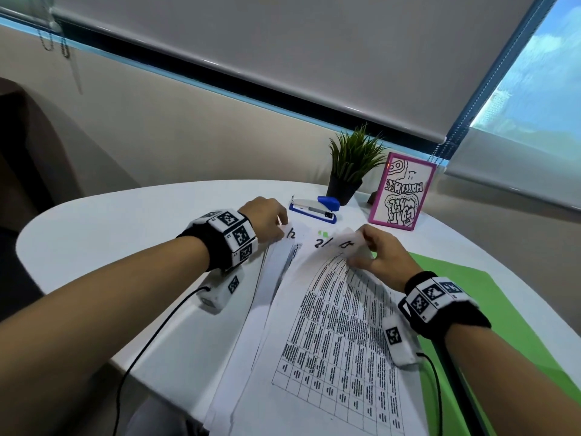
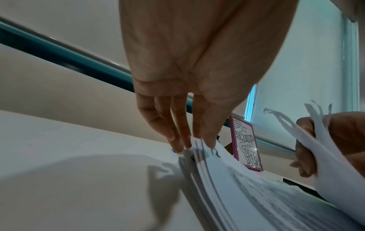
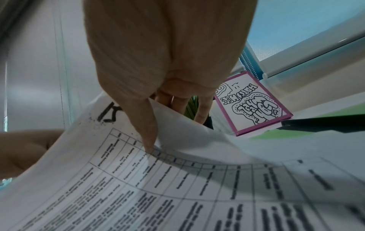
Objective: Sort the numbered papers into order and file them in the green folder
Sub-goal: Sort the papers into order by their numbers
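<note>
A fanned pile of printed table sheets (image 1: 330, 341) lies on the white table, with hand-written numbers 12, 21 and 13 on the far corners. My left hand (image 1: 270, 221) pinches the far left corner of the left sheets (image 2: 227, 171) between thumb and fingers (image 2: 177, 140). Over on the right, my right hand (image 1: 367, 247) holds up the curled far corners of several sheets. Its thumb (image 3: 146, 132) lies on the sheet marked 13 (image 3: 110, 115) and its fingers are behind. The green folder (image 1: 465, 297) lies open under the pile at the right.
A blue and white stapler (image 1: 314, 209), a small potted plant (image 1: 352, 165) and a pink-framed drawing (image 1: 405, 190) stand at the back of the table. The rounded table edge (image 1: 78, 215) curves off to the left. Cables hang from both wrists.
</note>
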Demonstrator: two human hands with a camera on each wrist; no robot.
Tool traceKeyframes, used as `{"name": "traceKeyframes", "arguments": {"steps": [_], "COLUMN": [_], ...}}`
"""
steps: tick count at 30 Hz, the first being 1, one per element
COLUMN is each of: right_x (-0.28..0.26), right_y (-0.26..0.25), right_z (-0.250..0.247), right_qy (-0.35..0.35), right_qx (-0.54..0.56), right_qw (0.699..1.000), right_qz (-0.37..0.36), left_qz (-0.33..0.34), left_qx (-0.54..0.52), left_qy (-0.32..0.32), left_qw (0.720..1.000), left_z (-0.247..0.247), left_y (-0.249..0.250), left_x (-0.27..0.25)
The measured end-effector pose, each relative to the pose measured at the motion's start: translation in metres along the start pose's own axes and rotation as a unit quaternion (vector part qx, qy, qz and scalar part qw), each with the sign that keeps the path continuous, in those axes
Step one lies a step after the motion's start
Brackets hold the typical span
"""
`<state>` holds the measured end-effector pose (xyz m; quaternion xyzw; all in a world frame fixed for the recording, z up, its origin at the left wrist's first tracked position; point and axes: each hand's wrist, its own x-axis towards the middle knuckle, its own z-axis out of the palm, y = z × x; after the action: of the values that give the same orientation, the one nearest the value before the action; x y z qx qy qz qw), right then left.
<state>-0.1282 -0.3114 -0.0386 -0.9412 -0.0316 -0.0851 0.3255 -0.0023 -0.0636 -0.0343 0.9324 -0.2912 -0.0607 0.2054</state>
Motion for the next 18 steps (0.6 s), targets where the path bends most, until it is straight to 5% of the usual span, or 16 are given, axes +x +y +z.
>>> {"name": "traceKeyframes", "arguments": {"steps": [13, 18], "right_x": [0.007, 0.008], "right_y": [-0.008, -0.005], "right_z": [0.009, 0.008], "right_qy": [-0.016, -0.026], "right_qx": [-0.081, -0.079], "right_qw": [0.997, 0.996], "right_qz": [0.012, 0.025], "left_qz": [0.101, -0.006], "left_qx": [-0.037, -0.183], "left_qy": [0.108, 0.096], "left_qw": [0.988, 0.978], "left_z": [0.0, -0.005], "left_y": [0.014, 0.015], "left_x": [0.012, 0.007]}}
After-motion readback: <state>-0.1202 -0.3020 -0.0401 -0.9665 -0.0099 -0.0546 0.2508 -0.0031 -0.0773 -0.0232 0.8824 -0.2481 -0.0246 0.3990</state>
